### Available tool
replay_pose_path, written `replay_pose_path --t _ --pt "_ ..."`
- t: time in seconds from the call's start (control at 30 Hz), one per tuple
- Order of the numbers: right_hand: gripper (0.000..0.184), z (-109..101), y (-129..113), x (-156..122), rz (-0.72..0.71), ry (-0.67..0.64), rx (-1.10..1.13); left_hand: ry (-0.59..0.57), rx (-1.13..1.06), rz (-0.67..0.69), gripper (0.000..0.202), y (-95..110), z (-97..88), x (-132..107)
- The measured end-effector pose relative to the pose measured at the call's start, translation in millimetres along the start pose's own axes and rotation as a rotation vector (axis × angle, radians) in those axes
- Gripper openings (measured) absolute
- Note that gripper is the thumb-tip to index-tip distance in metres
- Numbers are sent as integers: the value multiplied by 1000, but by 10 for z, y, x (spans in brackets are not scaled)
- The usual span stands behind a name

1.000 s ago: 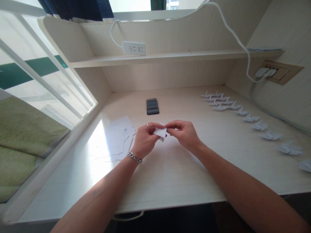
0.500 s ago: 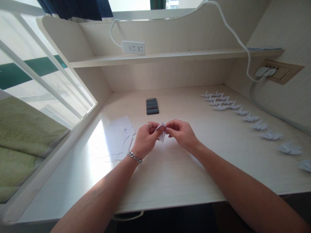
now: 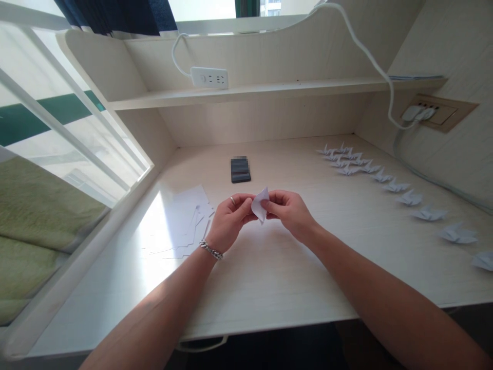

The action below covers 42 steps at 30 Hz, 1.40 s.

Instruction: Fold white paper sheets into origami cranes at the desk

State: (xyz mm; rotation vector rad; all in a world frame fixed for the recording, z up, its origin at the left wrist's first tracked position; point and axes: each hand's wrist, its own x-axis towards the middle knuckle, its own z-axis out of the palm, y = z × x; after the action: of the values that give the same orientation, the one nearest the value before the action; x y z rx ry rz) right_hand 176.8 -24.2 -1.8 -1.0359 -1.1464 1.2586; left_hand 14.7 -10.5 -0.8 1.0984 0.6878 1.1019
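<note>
A small folded piece of white paper (image 3: 260, 204) is held just above the middle of the pale wooden desk (image 3: 269, 272). My left hand (image 3: 230, 220), with a ring and a chain bracelet, pinches its left side. My right hand (image 3: 291, 211) pinches its right side, fingers closed on the folds. The paper stands up between the two thumbs, one point upward. A loose pile of flat white paper sheets (image 3: 181, 221) lies just left of my left hand.
A curved row of several finished white paper cranes (image 3: 385, 177) runs along the desk's right side. A small dark object (image 3: 241, 170) sits behind my hands. A power strip (image 3: 210, 77) lies on the shelf, and its cable (image 3: 389, 92) runs to a wall socket (image 3: 423, 112) on the right.
The folded paper has turned from lying flat between the fingers to standing upright with a point up. Both hands have stayed in place, shifting only their fingers.
</note>
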Motion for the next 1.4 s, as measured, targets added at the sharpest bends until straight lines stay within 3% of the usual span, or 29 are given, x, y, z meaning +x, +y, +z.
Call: replay_pose_path --t 0.4,0.73,0.83,1.03,1.4 --pt "30 -24 25 0 -80 28 -61 -58 49 5 33 -53 -36 12" --pt "17 -31 45 -10 -252 62 -348 -37 67 -26 31 -54 -31 10" --pt "19 -29 27 -16 -230 46 -324 -17 80 -28 33 -55 -37 16" --pt "29 -45 14 -3 -85 -65 -72 31 89 -28 35 -46 -46 35" --pt "27 -11 47 -4 -45 -51 -72 170 278 2 33 -8 32 1"
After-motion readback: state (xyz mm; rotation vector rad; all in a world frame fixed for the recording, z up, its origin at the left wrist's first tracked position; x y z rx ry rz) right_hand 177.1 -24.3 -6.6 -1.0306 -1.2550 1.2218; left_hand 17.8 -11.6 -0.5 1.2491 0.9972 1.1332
